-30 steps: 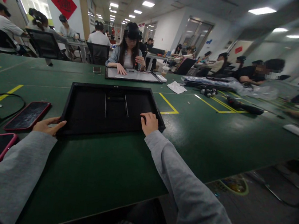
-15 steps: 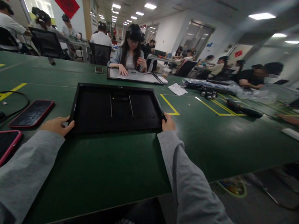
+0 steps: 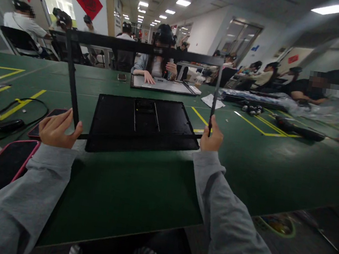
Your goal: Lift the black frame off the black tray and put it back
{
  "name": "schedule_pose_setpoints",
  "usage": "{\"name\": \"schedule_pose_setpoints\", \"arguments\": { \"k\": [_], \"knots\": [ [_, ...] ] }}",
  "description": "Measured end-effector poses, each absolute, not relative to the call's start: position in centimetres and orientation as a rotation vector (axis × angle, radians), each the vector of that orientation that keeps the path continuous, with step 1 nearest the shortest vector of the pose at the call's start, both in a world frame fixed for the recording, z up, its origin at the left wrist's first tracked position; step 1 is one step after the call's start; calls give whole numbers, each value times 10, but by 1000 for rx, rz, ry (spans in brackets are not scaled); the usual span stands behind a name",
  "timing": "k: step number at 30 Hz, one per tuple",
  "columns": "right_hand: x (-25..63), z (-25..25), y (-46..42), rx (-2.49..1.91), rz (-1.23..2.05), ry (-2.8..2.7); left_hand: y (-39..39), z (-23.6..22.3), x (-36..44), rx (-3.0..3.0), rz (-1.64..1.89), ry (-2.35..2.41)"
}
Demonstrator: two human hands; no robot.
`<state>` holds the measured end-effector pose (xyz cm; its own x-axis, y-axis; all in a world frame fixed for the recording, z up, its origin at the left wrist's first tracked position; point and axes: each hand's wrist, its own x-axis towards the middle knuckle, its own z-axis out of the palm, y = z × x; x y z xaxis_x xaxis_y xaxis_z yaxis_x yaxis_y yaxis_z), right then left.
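Between both hands a thin black rectangular frame [image 3: 145, 48], like a monitor bezel, is held up and tilted above the table. My left hand [image 3: 59, 129] is closed around its left side near the lower corner. On the right side, near the other lower corner, my right hand [image 3: 212, 136] grips it, fingers closed. Through the opening of the frame I see a black monitor back cover [image 3: 113, 115] lying flat on the green table [image 3: 135, 193]. Two thin metal strips run along the middle of that cover. The frame's lower edge passes in front of it.
Phones with pink edges, one of them a pink-rimmed phone [image 3: 1, 169], lie at the left beside a black cable [image 3: 45, 106]. Across the table a person [image 3: 157, 65] works over a flat panel [image 3: 162, 85]. A crumpled tissue [image 3: 213, 101] and a dark power tool [image 3: 298, 129] lie to the right.
The black frame has come up off the back cover, lifted by both hands, its far edge now high. The cover stays on the table. My view has shifted slightly left.
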<state>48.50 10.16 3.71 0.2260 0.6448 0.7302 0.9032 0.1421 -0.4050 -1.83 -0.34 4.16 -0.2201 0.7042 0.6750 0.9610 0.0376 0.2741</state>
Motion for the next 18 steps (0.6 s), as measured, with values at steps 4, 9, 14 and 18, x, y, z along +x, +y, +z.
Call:
{"name": "schedule_pose_setpoints", "arguments": {
  "k": [4,9,14,18],
  "knots": [
    [478,48,93,-1668,-456,-1442,-8,45,-14,-1634,-978,-1920],
    [484,37,102,-1660,-294,-1532,-1,37,-13,-1673,-973,-1943],
    [490,22,110,-1724,-134,-1548,13,20,-17,-1732,-948,-2020],
    [491,17,112,-1808,-67,-1564,22,8,-25,-1830,-849,-2063]
  ]
}}
